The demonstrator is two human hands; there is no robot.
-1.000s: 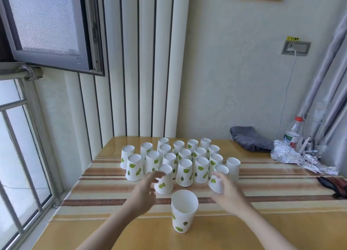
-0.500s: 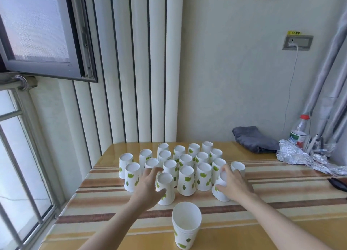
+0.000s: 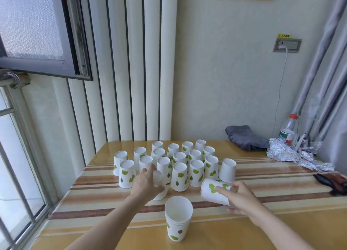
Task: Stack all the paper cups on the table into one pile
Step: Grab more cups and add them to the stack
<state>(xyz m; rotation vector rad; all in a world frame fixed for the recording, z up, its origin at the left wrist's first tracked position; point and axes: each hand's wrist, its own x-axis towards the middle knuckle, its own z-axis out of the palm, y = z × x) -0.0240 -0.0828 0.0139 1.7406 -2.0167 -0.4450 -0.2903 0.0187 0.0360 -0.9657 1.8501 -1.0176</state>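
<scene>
Both hands grip cups: left hand hides most of its cup; right hand tilts another cup.

Stack: a short pile of upright white paper cups with green leaf prints, mouth up, is set at the near edge of the table.
Cluster: upside-down white leaf-print cups are ranged in close rows behind the pile, bases up.
Right cup: one leaf-print cup is held tipped on its side, mouth turned left.
Left cup: one cup is gripped at the cluster's front, largely hidden.
</scene>
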